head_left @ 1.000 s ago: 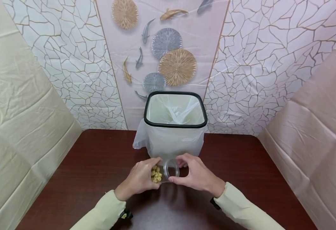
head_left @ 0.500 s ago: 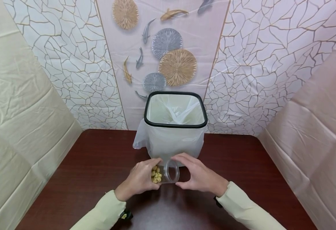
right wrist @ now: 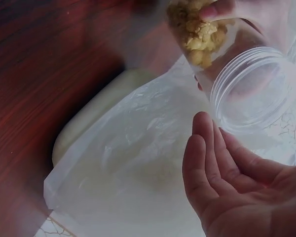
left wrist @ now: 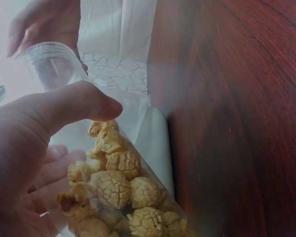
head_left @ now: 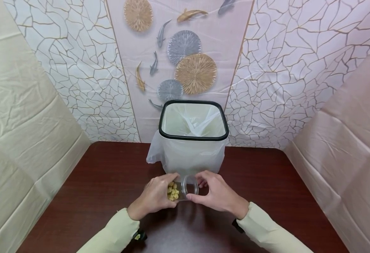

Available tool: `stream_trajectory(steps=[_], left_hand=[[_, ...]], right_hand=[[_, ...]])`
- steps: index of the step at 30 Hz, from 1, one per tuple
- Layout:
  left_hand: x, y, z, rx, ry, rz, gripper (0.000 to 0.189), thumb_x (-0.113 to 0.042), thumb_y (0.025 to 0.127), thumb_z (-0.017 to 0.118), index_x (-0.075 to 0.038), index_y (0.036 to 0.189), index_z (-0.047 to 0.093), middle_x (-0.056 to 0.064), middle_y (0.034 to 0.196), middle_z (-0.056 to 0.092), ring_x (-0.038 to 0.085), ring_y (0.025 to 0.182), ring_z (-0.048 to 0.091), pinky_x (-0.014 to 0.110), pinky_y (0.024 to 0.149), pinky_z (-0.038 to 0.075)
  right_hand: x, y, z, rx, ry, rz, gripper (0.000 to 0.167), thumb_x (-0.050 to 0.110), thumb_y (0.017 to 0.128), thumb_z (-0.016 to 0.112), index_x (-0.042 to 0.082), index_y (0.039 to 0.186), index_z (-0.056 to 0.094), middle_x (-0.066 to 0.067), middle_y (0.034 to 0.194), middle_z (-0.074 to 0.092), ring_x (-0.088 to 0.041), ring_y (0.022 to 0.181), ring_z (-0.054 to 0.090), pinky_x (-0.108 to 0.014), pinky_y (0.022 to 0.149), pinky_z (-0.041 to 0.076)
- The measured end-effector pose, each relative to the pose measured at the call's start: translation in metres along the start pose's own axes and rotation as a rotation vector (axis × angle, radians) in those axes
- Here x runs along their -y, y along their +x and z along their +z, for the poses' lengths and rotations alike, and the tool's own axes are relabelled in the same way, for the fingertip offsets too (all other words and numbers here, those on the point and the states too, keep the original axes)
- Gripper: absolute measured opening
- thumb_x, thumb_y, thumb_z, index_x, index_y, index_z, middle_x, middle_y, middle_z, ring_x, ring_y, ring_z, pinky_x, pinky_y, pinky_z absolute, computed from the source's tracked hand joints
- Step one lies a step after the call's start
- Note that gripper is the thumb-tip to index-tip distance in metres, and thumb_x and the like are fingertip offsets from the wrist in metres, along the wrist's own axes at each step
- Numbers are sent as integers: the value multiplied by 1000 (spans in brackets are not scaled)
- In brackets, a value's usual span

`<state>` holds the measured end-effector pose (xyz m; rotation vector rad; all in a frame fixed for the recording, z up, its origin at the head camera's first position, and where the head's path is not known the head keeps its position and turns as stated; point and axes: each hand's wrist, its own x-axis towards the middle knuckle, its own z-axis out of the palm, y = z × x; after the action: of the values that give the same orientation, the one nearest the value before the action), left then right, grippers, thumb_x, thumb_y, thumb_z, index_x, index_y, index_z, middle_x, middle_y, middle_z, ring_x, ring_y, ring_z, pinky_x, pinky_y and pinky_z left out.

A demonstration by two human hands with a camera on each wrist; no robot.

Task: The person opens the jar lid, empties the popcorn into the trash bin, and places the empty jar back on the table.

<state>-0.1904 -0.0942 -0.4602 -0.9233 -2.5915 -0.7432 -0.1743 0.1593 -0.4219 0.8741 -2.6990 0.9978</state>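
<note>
Clear jar (head_left: 180, 191) of popcorn (head_left: 173, 193) was held on its side, just in front of bin (head_left: 193, 138). Left hand (head_left: 154, 195) grasped jar's body between thumb and fingers. Right hand (head_left: 219, 195), also in front of bin, was loosely curved, unclenched, beside jar's ringed end; thumb contact could not be told.

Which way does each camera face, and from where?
Head: worn on the head, facing forward and down at the jar and bin; left hand, right hand and sleeves show.
Left wrist: on that wrist, facing the popcorn; the left hand shows near, the right hand beyond.
Right wrist: on that wrist, facing the jar's mouth; the right hand shows near, part of the left beyond.
Shared: both wrist views show the jar, its popcorn and both hands.
</note>
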Motion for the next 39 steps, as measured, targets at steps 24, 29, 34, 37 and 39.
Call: stream_trajectory(steps=[24,29,34,37,39], left_hand=[[0,-1,-1,26,-10,-5,77,-25,59,101,-16,127,67,-4,115,74,8,92,68,30,78,60],[-1,-1,-1,23,-13,-13,77,-25,58,101,-17,126,67,-4,113,75,8,90,67,30,77,59],[-2,-2,-1,19,-11,-16,77,-25,58,100,-17,126,67,-3,113,75,9,90,68,31,77,59],[-2,-2,-1,17,-15,-16,77,-25,58,101,-16,127,67,-2,114,75,9,90,68,31,78,60],[-2,-3,-1,16,-18,-15,77,-24,58,101,-16,126,67,-2,115,75,9,91,68,31,78,60]], right_hand=[[-4,-4,-5,-48,-82,-260,83,36,74,95,6,142,59,-1,134,64,-14,117,68,-36,100,59],[6,-5,-4,-58,-16,-26,64,49,82,87,7,127,68,1,113,71,-14,101,71,-37,91,61],[13,-5,-1,-37,14,87,56,49,84,86,7,117,71,0,101,71,-17,90,72,-33,83,61],[14,-4,-1,-37,17,86,53,46,82,87,8,115,71,0,100,72,-15,88,72,-31,82,61],[13,-4,-1,-35,16,64,54,45,82,88,7,116,70,0,101,71,-14,89,71,-31,83,61]])
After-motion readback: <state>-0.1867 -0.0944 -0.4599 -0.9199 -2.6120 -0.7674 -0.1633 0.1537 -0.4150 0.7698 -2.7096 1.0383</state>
